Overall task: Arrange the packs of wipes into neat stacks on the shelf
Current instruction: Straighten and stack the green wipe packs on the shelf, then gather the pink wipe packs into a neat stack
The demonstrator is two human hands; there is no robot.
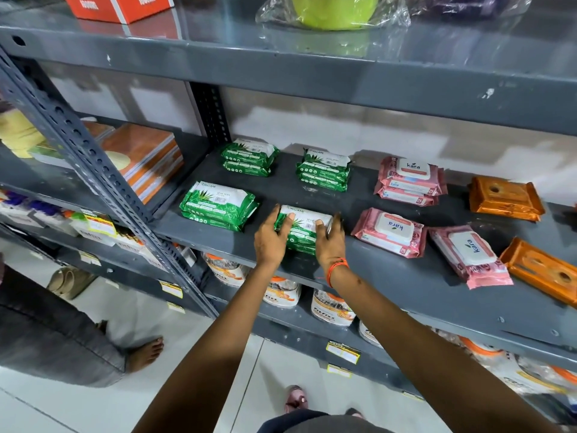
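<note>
On the grey shelf [390, 276], green-and-white wipes packs lie in small stacks: one at the back left [248, 156], one at the back middle [323, 168], one at the front left [218, 205]. My left hand [271, 239] and my right hand [329, 242] grip the two ends of a front green stack [304, 228] near the shelf's front edge. To the right lie pink packs: a stack at the back [410, 179], a single pack [390, 231] beside my right hand, and another [470, 256] lying askew.
Two orange packs [505, 198] [541, 270] lie at the shelf's right end. A slotted upright post [93, 164] crosses on the left. Tubs [331, 306] fill the shelf below. Another person's foot [146, 353] rests on the floor at lower left.
</note>
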